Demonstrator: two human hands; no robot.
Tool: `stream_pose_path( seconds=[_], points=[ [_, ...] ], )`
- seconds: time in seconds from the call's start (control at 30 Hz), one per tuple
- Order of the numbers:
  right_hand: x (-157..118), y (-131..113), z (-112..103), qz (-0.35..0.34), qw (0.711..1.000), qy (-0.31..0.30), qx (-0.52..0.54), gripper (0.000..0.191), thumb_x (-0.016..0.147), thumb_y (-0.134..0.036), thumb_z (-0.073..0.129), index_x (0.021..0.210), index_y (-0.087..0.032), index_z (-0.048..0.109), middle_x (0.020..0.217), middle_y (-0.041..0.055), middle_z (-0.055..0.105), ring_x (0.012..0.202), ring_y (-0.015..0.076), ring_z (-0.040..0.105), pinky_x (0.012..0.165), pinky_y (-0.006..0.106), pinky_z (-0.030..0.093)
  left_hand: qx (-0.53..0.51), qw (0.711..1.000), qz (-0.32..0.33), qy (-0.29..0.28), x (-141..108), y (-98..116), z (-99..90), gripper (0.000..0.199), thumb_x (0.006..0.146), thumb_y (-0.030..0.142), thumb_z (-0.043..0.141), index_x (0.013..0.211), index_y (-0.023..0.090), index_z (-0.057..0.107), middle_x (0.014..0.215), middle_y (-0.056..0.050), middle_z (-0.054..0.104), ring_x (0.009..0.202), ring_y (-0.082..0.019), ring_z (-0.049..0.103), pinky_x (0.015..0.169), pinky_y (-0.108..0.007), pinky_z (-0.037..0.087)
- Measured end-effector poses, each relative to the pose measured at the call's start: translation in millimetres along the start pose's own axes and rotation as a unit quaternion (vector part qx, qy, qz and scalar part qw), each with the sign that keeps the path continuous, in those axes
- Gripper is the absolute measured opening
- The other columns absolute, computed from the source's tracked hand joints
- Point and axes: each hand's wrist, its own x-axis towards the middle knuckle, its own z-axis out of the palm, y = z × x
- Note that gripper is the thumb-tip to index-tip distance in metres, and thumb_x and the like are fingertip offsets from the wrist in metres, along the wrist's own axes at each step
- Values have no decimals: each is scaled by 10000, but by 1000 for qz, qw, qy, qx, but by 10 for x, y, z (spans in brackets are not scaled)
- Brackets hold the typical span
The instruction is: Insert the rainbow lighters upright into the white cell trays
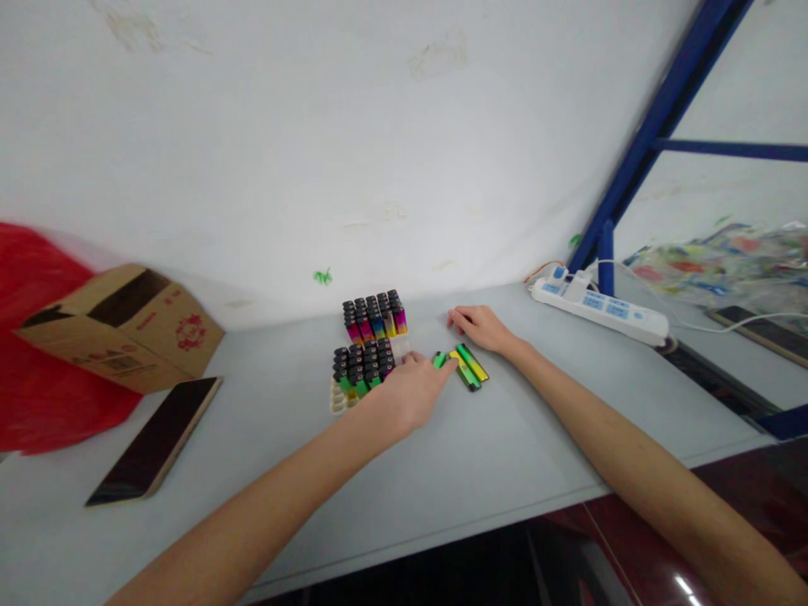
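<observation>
My left hand (413, 391) reaches palm-down over the right side of the front tray, with thumb and fingers apart. A green lighter (438, 359) shows between its thumb and fingers, and I see no firm grip on it. Beside the thumb tip lie a yellow-green lighter (465, 373) and another green-yellow lighter (473, 362), both flat on the table. My right hand (481, 326) rests on the table behind them, fingers curled in and nothing visible in them. Upright black-topped lighters (363, 368) fill much of a pale tray (337, 404), partly hidden by my left hand.
Behind stands a second group of upright multicoloured lighters (375, 318). On the left are a cardboard box (157, 328), a dark phone-like slab (155, 442) and a red bag (38, 353). A white power strip (599, 311) lies at right by a blue metal frame (650, 143).
</observation>
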Motion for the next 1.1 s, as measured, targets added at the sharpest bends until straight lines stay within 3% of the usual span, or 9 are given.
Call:
stream_pose_path(
  seconds=[0.13,0.33,0.43,0.6,0.83,0.93,1.0,1.03,1.1],
  points=[
    [3,6,8,-4,1000,0,0,489,1076,-456,369,874,-179,718,673,8,647,613,152,570,664,264,402,21,999,24,25,24,-44,51,730,847,-114,426,1526,154,424,1190,-195,660,968,-287,735,824,-383,604],
    [10,18,20,-8,1000,1,2,512,1078,-487,358,875,-185,717,663,7,642,615,156,566,665,268,401,5,996,28,82,41,-80,156,467,882,-84,381,1300,47,546,1182,-233,647,990,-278,727,836,-362,600],
    [10,23,20,-7,1000,-2,3,517,1077,-498,353,879,-187,715,670,7,647,609,155,565,658,266,402,-28,994,-34,102,104,-37,155,455,880,-93,388,1282,51,547,1115,-219,676,927,-266,743,782,-343,608],
    [8,18,13,-7,1000,-2,-1,513,1078,-493,354,878,-186,714,678,14,654,624,161,578,667,269,412,-62,983,-115,130,410,-6,179,468,874,-64,507,1337,3,499,1118,-281,680,1044,-335,736,839,-400,609],
    [9,1,6,-10,1000,0,-7,466,1076,-427,373,871,-183,714,676,12,659,628,161,578,671,271,407,-118,970,-139,162,655,-77,242,452,882,-15,559,1327,52,528,1131,-254,686,1043,-336,741,829,-424,612],
    [13,-2,9,-10,1000,3,-11,448,1070,-397,385,832,-183,699,664,11,648,629,162,569,665,274,391,-144,962,-113,201,618,-141,220,280,963,86,543,1235,96,612,1182,-209,664,1082,-296,718,911,-416,589],
    [15,-1,11,-10,1000,4,-11,445,1066,-395,395,806,-184,689,660,11,647,626,162,562,658,276,385,-236,935,-69,257,530,-194,174,170,1007,203,543,1106,139,664,1122,-143,668,1042,-251,714,912,-375,585],
    [15,0,11,-10,1000,3,-10,445,1065,-398,398,804,-185,688,659,9,648,623,162,559,653,275,385,-320,903,-36,286,461,-219,143,165,1012,254,549,1063,151,666,1077,-115,666,977,-228,719,862,-352,593],
    [12,1,11,-8,1000,0,-6,445,1065,-406,398,823,-184,698,662,7,652,620,162,559,647,273,388,-528,788,45,313,271,-267,81,176,1005,313,552,1060,163,626,1004,-77,654,770,-172,701,676,-301,575]
  ],
)
